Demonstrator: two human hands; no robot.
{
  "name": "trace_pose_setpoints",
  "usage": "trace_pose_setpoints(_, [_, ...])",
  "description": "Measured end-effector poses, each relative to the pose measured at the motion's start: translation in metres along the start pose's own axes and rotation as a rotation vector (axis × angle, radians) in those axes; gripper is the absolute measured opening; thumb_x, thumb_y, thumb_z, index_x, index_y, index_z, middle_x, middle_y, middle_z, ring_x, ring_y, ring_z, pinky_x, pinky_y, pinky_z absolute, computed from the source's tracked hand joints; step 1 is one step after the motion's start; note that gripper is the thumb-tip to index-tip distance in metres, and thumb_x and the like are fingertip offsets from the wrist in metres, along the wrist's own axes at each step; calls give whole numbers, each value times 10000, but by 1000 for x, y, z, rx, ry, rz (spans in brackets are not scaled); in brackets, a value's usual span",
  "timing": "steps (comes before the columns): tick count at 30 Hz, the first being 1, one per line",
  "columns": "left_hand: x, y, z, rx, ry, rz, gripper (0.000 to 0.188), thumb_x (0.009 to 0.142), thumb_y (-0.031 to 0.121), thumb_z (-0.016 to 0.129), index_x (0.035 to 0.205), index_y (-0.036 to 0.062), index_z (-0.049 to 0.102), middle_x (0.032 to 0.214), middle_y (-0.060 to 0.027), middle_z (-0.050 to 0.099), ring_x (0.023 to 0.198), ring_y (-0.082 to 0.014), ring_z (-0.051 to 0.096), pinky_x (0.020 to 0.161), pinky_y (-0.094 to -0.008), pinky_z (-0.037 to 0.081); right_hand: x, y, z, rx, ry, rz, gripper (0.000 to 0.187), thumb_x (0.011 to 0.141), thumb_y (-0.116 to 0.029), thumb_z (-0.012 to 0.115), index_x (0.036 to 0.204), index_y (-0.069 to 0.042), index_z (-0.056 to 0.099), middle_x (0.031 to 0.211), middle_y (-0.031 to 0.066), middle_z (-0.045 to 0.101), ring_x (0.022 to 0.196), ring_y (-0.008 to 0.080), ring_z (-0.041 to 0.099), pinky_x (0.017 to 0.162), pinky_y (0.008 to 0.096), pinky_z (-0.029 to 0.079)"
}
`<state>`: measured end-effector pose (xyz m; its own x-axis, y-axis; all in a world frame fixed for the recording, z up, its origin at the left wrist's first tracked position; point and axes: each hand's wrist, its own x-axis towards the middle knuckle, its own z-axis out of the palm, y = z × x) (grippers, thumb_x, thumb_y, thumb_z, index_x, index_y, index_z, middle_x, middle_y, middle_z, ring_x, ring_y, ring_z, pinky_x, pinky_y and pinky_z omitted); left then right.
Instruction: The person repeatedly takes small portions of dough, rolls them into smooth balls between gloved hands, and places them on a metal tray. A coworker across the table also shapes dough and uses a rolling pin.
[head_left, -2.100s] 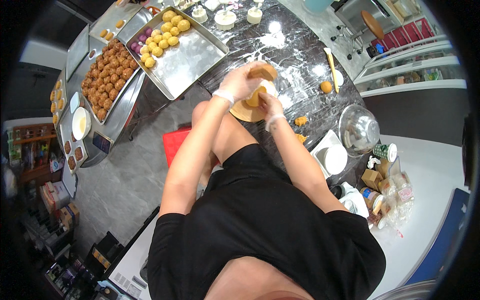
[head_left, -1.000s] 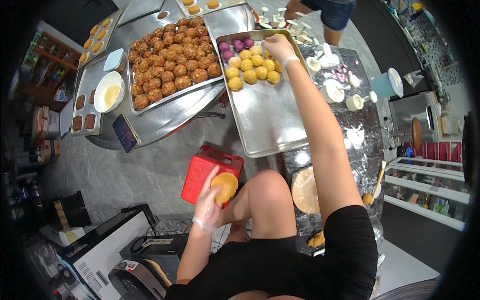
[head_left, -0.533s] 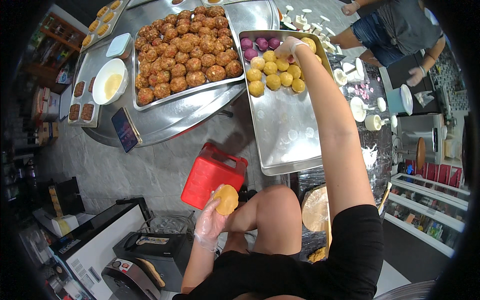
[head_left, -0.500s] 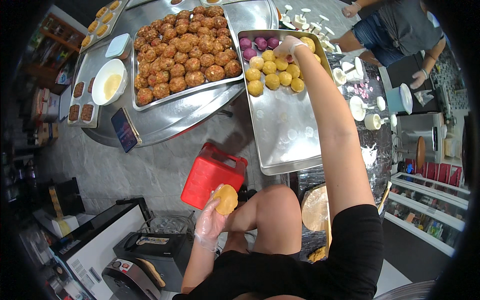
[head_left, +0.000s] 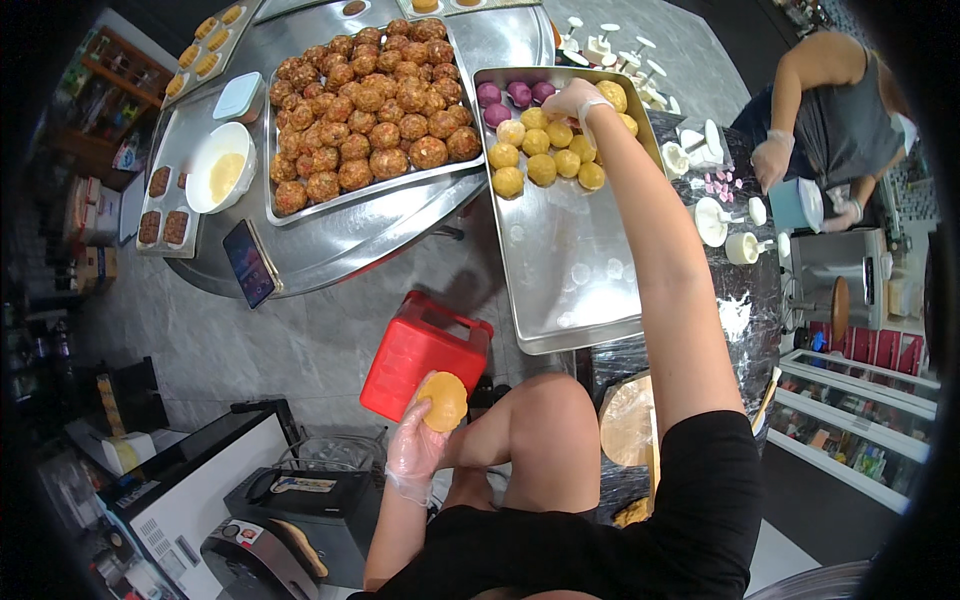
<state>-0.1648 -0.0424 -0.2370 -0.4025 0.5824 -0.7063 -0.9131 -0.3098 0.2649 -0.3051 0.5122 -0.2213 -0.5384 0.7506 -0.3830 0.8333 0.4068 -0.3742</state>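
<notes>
On my left hand (head_left: 413,443), in a clear plastic glove, rests a flat round disc of yellow dough (head_left: 445,402), gripped at its edge by thumb and fingers in front of my knee. My gloved right hand (head_left: 575,100) reaches far forward into a deep metal tray (head_left: 560,270). Its fingers curl down among yellow filling balls (head_left: 541,169); the fingertips and anything between them are hidden. Purple balls (head_left: 519,94) sit at the tray's far left, beside that hand.
Left of the tray, a round metal table bears a tray of brown meat-like balls (head_left: 370,130), a white bowl (head_left: 219,167) and a phone (head_left: 250,262). A red plastic container (head_left: 428,350) stands below. White plunger moulds (head_left: 712,220) line the right, near another person's gloved hand (head_left: 772,158).
My right hand stays among the yellow balls, and my left keeps the dough disc, turned slightly. The other person has leaned in, bringing their hands to the blue container.
</notes>
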Motion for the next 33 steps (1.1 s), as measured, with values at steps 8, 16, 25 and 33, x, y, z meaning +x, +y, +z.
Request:
trace_pose_setpoints(8, [-7,5,27,82,31,58,324,1025,174,531,1310,20,553,1311,-147,612,1213,-276,599,1042,-437,486,-141,16,-46,494,197,-186,449,712,-244,813,1056,-27,623,929,87,684,761,166,655,703,279,521])
trace_pose_setpoints(16, [-45,4,115,92,-237,179,414,1043,222,510,1380,-16,485,1382,-130,554,1292,-246,534,1089,-399,438,-390,32,-5,1112,-198,-450,439,754,-85,793,1141,-41,591,993,33,655,807,92,608,698,245,496])
trace_pose_setpoints(25, [-130,-30,155,195,-457,234,467,1074,236,420,1494,34,376,1465,-100,466,1340,-218,481,1112,-372,402,-530,18,1,597,238,-703,520,748,-91,727,1257,-55,628,1094,169,578,906,332,655,814,356,550])
trace_pose_setpoints(33, [-186,-51,153,232,-555,232,461,1059,157,463,1499,51,372,1446,-93,471,1333,-197,476,1104,-354,407,-594,39,-10,576,407,-801,517,743,-151,815,1216,-27,649,1036,146,638,886,318,659,789,372,545])
